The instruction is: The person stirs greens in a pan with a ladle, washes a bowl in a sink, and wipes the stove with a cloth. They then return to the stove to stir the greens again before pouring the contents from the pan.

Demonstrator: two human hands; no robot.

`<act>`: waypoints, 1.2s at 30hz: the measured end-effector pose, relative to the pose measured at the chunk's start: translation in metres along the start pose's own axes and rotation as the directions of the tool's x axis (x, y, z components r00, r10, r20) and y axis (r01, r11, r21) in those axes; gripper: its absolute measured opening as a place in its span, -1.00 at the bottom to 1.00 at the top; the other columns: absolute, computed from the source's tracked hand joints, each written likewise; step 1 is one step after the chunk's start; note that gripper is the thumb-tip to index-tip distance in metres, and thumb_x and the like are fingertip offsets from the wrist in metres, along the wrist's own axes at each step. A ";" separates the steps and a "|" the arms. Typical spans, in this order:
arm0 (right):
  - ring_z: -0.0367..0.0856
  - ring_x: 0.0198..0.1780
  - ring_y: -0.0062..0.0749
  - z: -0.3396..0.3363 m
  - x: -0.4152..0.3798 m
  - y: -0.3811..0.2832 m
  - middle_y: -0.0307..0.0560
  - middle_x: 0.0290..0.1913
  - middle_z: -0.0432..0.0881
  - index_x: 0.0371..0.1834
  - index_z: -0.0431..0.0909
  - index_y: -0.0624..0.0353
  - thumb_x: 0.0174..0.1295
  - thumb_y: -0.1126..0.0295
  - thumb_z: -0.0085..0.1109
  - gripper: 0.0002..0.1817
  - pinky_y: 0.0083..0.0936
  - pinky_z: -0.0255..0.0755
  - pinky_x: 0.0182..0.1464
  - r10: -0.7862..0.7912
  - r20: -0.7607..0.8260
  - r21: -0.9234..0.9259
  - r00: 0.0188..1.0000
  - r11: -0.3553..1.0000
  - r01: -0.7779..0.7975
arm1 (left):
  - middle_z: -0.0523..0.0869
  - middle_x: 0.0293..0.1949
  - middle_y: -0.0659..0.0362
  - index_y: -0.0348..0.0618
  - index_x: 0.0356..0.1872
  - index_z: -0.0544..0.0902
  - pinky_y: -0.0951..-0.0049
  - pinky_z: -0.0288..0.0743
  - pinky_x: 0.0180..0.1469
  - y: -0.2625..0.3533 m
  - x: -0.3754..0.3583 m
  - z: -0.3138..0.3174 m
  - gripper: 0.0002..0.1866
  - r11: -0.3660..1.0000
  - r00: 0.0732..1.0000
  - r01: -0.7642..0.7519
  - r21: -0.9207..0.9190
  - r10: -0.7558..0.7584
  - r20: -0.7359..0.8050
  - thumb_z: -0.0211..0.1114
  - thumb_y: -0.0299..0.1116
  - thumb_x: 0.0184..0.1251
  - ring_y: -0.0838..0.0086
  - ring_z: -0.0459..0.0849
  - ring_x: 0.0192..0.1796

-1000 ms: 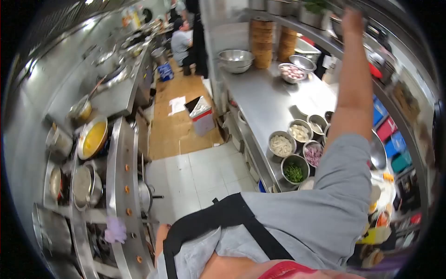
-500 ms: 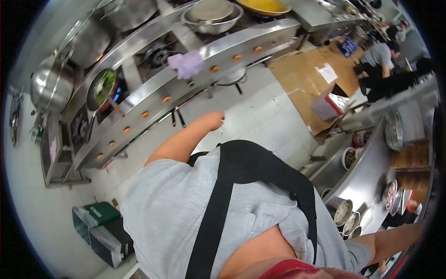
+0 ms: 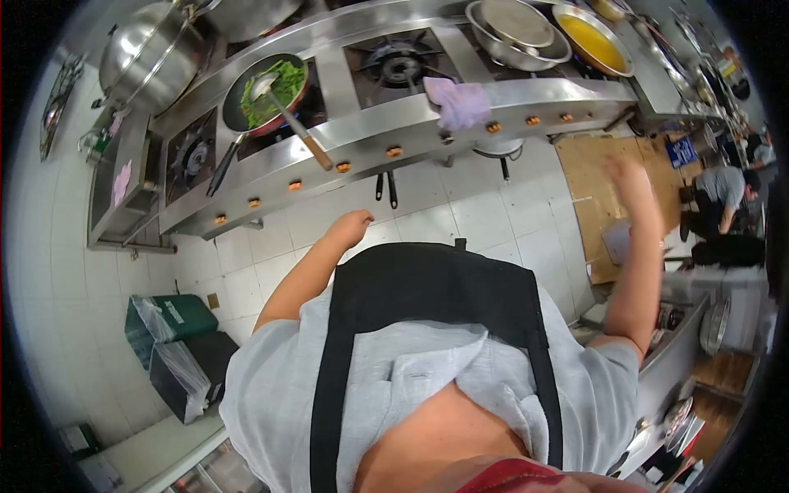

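My left hand (image 3: 354, 228) hangs above the tiled floor in front of the stove, fingers loosely curled together, nothing visible in them. Out to the right, my right hand (image 3: 629, 179) is raised over the brown floor boards; motion smears its fingers. Beyond my left hand, a frying pan (image 3: 233, 109) sits on a burner with green vegetables (image 3: 288, 80) inside. A metal ladle with a wooden handle (image 3: 306, 141) rests in it, handle jutting over the stove's front edge. Neither hand touches the pan or ladle.
A purple cloth (image 3: 457, 102) drapes over the stove front (image 3: 362, 131), near a bare burner (image 3: 400, 64). Behind stand a large steel pot (image 3: 152, 57) and a bowl of yellow liquid (image 3: 593, 43). Bins (image 3: 185, 374) are at left; another person (image 3: 723, 193) is at far right.
My body and view have turned toward the stove, bringing the frying pan nearer the middle. My right arm has swung up from the steel counter side. My left hand stays low before me.
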State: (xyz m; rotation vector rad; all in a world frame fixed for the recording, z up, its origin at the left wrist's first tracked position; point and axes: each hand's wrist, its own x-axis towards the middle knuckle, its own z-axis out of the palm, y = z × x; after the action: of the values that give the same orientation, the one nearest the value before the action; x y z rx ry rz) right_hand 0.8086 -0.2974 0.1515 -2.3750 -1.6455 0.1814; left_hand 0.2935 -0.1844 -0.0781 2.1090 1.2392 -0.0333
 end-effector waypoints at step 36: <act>0.27 0.22 0.20 0.285 0.376 -0.186 0.17 0.22 0.33 0.27 0.30 0.02 0.11 0.44 0.12 -0.43 -0.03 0.16 0.26 -0.239 -0.530 0.125 0.813 0.927 0.355 | 0.52 0.00 0.01 -0.26 0.21 0.31 0.33 0.48 -0.04 -0.050 -0.039 -0.031 -0.40 0.041 0.699 0.291 -0.956 -0.691 0.183 0.02 0.03 0.38 0.30 0.57 -0.07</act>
State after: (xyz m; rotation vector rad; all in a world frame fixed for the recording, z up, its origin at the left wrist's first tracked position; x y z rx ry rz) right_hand 0.7062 0.1524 -0.0584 -1.7612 -1.6015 -0.2883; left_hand 0.2237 -0.1813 -0.0681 0.4579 1.5575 0.6668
